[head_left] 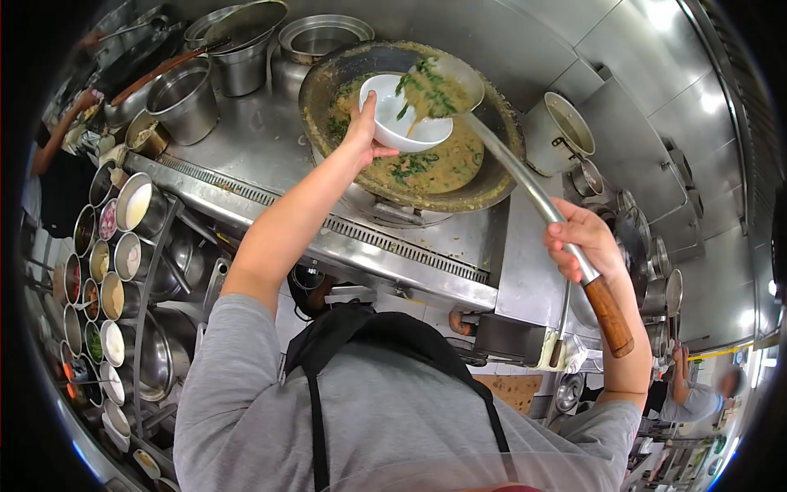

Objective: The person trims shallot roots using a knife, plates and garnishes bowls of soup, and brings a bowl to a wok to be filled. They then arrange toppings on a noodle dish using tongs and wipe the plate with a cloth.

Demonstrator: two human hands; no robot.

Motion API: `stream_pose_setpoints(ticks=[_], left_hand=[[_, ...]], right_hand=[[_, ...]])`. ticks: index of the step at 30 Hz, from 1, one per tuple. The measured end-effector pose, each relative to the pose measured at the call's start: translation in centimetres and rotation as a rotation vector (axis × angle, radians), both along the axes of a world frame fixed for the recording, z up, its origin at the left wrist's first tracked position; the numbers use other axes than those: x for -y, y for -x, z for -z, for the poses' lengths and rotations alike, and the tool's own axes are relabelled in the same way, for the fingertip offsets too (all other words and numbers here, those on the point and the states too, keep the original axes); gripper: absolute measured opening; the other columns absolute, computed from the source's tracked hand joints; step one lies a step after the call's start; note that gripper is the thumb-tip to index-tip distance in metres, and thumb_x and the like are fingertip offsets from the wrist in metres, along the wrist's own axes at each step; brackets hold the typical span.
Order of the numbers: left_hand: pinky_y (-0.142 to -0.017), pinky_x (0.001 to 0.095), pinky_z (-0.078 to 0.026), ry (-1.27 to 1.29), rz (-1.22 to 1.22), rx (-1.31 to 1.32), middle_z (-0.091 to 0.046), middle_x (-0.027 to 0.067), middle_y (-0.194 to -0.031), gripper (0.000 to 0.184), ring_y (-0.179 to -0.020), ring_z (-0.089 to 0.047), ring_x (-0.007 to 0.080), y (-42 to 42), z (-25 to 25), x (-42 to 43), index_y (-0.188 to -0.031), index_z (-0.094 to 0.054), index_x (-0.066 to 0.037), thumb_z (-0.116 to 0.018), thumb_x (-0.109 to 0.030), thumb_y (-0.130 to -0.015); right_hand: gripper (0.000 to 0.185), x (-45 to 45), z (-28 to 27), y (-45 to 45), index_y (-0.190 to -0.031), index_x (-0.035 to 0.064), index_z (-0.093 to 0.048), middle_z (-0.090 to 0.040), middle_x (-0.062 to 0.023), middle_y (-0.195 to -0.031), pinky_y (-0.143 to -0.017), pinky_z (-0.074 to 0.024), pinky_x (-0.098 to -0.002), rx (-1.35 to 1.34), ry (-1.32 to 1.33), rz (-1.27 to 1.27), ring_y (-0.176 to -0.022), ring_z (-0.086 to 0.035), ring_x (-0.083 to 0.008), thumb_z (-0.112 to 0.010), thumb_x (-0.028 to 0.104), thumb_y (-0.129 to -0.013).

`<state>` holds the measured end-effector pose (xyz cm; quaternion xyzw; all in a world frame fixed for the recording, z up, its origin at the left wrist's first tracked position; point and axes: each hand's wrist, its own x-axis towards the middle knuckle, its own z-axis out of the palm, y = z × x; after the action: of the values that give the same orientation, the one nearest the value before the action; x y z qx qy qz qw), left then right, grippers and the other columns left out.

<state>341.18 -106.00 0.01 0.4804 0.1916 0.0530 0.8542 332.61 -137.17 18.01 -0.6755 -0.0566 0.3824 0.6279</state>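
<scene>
Over a large wok [316, 115] of yellowish soup with green leaves, my left hand [365, 135] grips a white bowl [393, 102] by its side, thumb at the rim. The bowl is tilted. My right hand [582, 238] is wrapped round the metal shaft of a long ladle [525, 176] above its wooden end. The ladle's cup, full of soup and greens, is tipped at the bowl's right edge, and some soup runs down into the bowl.
Steel pots [182, 102] stand left of the wok, and another pot [560, 131] leans at its right. Several ingredient containers [135, 201] fill a rack at the far left. Other people [697, 402] are at the far right and far left.
</scene>
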Motion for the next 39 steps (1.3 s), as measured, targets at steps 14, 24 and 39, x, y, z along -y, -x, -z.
stream_pose_setpoints(ticks=[14, 24, 39], left_hand=[[-0.055, 0.0441, -0.055, 0.022, -0.018, 0.029, -0.035, 0.0199, -0.124, 0.069, -0.089, -0.057, 0.0362, 1.7, 0.7, -1.0, -0.132, -0.01, -0.021, -0.039, -0.056, -0.081], [-0.057, 0.0462, -0.054, 0.047, -0.069, 0.023, -0.04, 0.0177, -0.122, 0.065, -0.096, -0.054, 0.0351, 3.8, -0.2, -5.1, -0.129, -0.02, -0.018, -0.04, -0.058, -0.08], [-0.06, 0.0397, -0.055, -0.058, -0.258, 0.099, -0.052, 0.0137, -0.11, 0.065, -0.091, -0.058, 0.0273, 11.9, -3.1, -10.7, -0.124, -0.036, -0.009, -0.038, -0.058, -0.081]], right_hand=[[0.06, 0.5, 2.7, 1.8, -0.13, 0.0023, -0.031, -0.047, -0.0013, -0.059, -0.038, -0.0405, -0.0221, 1.412, 0.69, -0.342, -0.041, -0.046, -0.0078, -0.054, -0.002, -0.074], [0.045, 0.4, 3.0, -5.8, -0.118, -0.0007, -0.041, -0.047, -0.0032, -0.061, -0.03, -0.0352, -0.0224, 0.316, 0.246, 0.056, -0.036, -0.041, -0.0084, -0.054, 0.004, -0.076], [0.016, -9.3, 14.5, -13.2, -0.088, 0.001, -0.049, -0.046, -0.0025, -0.053, -0.034, -0.039, -0.0279, 0.393, 0.563, -0.127, -0.037, -0.045, -0.0115, -0.054, 0.006, -0.074]])
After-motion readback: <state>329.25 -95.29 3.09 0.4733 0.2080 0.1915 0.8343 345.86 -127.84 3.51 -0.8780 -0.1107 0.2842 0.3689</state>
